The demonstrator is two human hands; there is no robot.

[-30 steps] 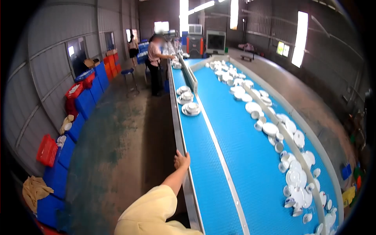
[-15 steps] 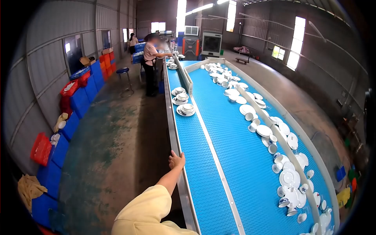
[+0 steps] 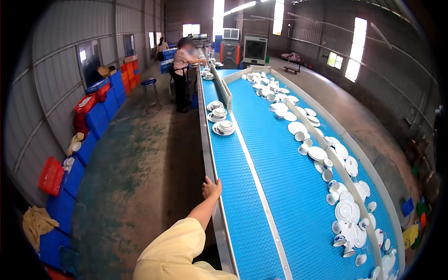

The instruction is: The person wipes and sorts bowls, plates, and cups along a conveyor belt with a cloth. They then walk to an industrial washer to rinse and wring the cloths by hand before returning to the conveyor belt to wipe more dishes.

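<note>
The left hand (image 3: pixel 213 188), loosely open and holding nothing, is still rested on the left edge of the conveyor (image 3: pixel 242 196), so no dish has been taken up; the right cannot be made out. Stacked bowls and plates (image 3: pixel 223 127) are carried beyond it, loose dishes (image 3: pixel 346 211) along the right edge; white pieces are held in a red crate (image 3: pixel 80 110).

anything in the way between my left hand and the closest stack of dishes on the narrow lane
Only the side rail, right at your left hand; past it, just bare blue belt up to that stack.
</note>
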